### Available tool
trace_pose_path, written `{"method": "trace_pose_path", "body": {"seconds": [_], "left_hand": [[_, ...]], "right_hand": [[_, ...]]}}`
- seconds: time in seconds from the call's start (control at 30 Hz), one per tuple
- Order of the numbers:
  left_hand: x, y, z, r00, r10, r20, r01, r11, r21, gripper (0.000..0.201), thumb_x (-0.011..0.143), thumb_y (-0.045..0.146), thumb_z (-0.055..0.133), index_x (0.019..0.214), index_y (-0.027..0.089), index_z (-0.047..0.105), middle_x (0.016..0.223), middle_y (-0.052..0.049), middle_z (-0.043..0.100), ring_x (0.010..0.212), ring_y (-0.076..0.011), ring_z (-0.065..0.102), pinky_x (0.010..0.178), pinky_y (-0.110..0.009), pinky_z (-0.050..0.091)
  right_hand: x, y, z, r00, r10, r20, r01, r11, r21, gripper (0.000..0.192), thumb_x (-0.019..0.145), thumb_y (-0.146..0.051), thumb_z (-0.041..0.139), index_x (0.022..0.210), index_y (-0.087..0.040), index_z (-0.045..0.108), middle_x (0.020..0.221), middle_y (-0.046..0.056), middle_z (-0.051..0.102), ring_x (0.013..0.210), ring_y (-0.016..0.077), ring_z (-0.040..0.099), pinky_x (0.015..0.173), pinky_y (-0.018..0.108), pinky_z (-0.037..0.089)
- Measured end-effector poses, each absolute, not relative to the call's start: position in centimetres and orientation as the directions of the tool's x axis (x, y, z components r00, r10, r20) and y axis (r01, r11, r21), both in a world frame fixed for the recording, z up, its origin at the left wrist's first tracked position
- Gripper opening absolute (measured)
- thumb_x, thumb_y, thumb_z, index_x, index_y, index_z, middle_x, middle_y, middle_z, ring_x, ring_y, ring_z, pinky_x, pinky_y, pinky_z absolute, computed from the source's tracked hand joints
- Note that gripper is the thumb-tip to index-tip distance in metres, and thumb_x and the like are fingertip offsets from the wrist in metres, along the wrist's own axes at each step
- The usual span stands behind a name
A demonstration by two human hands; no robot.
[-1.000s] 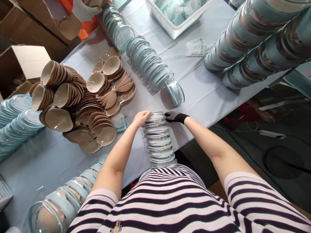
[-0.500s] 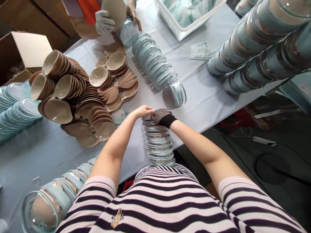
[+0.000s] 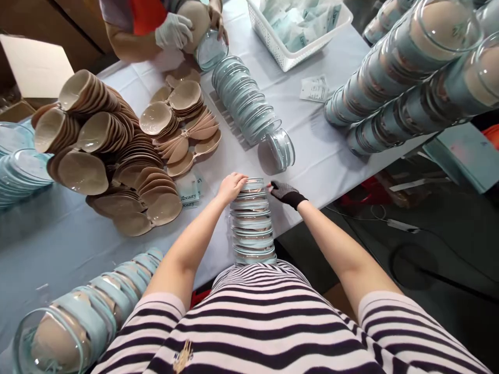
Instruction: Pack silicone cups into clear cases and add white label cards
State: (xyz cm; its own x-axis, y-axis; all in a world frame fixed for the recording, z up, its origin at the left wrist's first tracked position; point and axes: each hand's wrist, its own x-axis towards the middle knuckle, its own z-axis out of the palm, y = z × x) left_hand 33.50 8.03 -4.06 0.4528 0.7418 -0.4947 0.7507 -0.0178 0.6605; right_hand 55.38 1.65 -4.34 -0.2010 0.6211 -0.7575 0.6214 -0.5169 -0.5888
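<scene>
A row of clear, round plastic cases with pale blue rims and beige contents runs from my waist out over the table's edge. My bare left hand is at the far end of this row, its fingers curled over the rim of the end case. On the other side, my right hand, in a dark striped glove with bare fingertips, is just beside the same end with its fingers loosely apart. It appears to hold nothing. Farther out lie a few empty clear cases and a long row of nested cases.
Stacked beige bra cups fill the left of the table, near small printed packets. Filled cases lie in a row at lower left and in tall stacks at right. A white basket holds packets. A co-worker's gloved hand is opposite.
My right hand has come off the end of the row and moved right. My left hand has shifted slightly left and lies over the rim. The co-worker's hands have moved a little.
</scene>
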Motion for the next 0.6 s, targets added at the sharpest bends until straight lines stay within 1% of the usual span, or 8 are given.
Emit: {"method": "trace_pose_path", "body": {"seconds": [0.07, 0.17, 0.23, 0.27, 0.33, 0.47, 0.53, 0.6], "left_hand": [[33.4, 7.8, -4.1, 0.475, 0.723, -0.502, 0.756, -0.043, 0.653, 0.037, 0.097, 0.038, 0.039, 0.112, 0.024, 0.070, 0.110, -0.006, 0.065, 0.107, -0.0206, 0.059, 0.096, -0.031, 0.042], [33.5, 8.4, -4.1, 0.497, 0.687, -0.530, 0.756, -0.043, 0.653, 0.036, 0.097, 0.037, 0.039, 0.110, 0.023, 0.069, 0.108, -0.006, 0.065, 0.106, -0.0199, 0.059, 0.093, -0.030, 0.043], [33.6, 8.8, -3.9, 0.507, 0.675, -0.535, 0.756, -0.050, 0.653, 0.036, 0.097, 0.038, 0.039, 0.109, 0.022, 0.069, 0.105, -0.006, 0.064, 0.104, -0.0197, 0.058, 0.093, -0.029, 0.043], [33.6, 9.0, -3.8, 0.511, 0.671, -0.538, 0.757, -0.056, 0.650, 0.037, 0.097, 0.039, 0.038, 0.108, 0.022, 0.069, 0.104, -0.006, 0.064, 0.104, -0.0196, 0.058, 0.093, -0.029, 0.043], [33.7, 9.2, -3.6, 0.516, 0.655, -0.553, 0.767, -0.065, 0.639, 0.037, 0.098, 0.039, 0.038, 0.107, 0.022, 0.069, 0.101, -0.006, 0.064, 0.103, -0.0197, 0.058, 0.093, -0.029, 0.042], [33.5, 9.7, -3.7, 0.511, 0.608, -0.607, 0.790, -0.054, 0.611, 0.038, 0.097, 0.041, 0.037, 0.103, 0.021, 0.069, 0.095, -0.005, 0.062, 0.098, -0.0196, 0.057, 0.092, -0.029, 0.043], [33.5, 10.1, -3.8, 0.513, 0.586, -0.628, 0.795, -0.048, 0.604, 0.038, 0.096, 0.043, 0.039, 0.102, 0.021, 0.070, 0.095, -0.005, 0.062, 0.096, -0.0198, 0.058, 0.091, -0.029, 0.043], [33.6, 10.6, -3.8, 0.515, 0.566, -0.644, 0.799, -0.044, 0.600, 0.038, 0.095, 0.045, 0.042, 0.100, 0.021, 0.070, 0.097, -0.005, 0.063, 0.096, -0.0200, 0.058, 0.090, -0.029, 0.043]], "right_hand": [[56.8, -0.3, -6.0, -0.272, 0.526, -0.806, 0.593, -0.568, -0.571, 0.016, 0.083, -0.023, 0.058, 0.095, -0.019, 0.067, 0.078, 0.004, 0.070, 0.073, 0.0174, 0.064, 0.073, 0.030, 0.052], [56.6, -1.9, -7.9, -0.404, 0.427, -0.809, 0.517, -0.623, -0.587, 0.004, 0.078, -0.021, 0.060, 0.076, -0.020, 0.063, 0.061, -0.001, 0.062, 0.053, 0.0124, 0.055, 0.056, 0.025, 0.048], [56.3, -2.0, -8.5, -0.451, 0.401, -0.797, 0.473, -0.650, -0.595, 0.012, 0.078, -0.021, 0.060, 0.066, -0.019, 0.058, 0.055, -0.002, 0.057, 0.048, 0.0105, 0.049, 0.050, 0.023, 0.045], [56.3, -2.0, -8.7, -0.465, 0.400, -0.789, 0.453, -0.659, -0.601, 0.015, 0.078, -0.022, 0.060, 0.064, -0.019, 0.057, 0.054, -0.002, 0.056, 0.047, 0.0101, 0.048, 0.049, 0.023, 0.044], [56.8, -1.9, -8.5, -0.478, 0.424, -0.769, 0.412, -0.665, -0.623, 0.017, 0.079, -0.026, 0.060, 0.065, -0.018, 0.057, 0.057, -0.001, 0.057, 0.050, 0.0101, 0.050, 0.051, 0.022, 0.045], [57.4, -2.1, -6.5, -0.477, 0.498, -0.724, 0.360, -0.641, -0.678, 0.018, 0.082, -0.032, 0.059, 0.076, -0.015, 0.062, 0.072, 0.003, 0.062, 0.063, 0.0119, 0.057, 0.059, 0.022, 0.049], [56.3, -1.7, -4.9, -0.466, 0.539, -0.702, 0.412, -0.570, -0.711, 0.019, 0.085, -0.032, 0.056, 0.079, -0.015, 0.064, 0.078, 0.005, 0.064, 0.067, 0.0128, 0.058, 0.060, 0.023, 0.049], [53.9, -0.8, -3.2, -0.434, 0.592, -0.679, 0.526, -0.446, -0.724, 0.019, 0.088, -0.031, 0.056, 0.082, -0.016, 0.066, 0.088, 0.007, 0.067, 0.075, 0.0146, 0.060, 0.065, 0.024, 0.049]]}}
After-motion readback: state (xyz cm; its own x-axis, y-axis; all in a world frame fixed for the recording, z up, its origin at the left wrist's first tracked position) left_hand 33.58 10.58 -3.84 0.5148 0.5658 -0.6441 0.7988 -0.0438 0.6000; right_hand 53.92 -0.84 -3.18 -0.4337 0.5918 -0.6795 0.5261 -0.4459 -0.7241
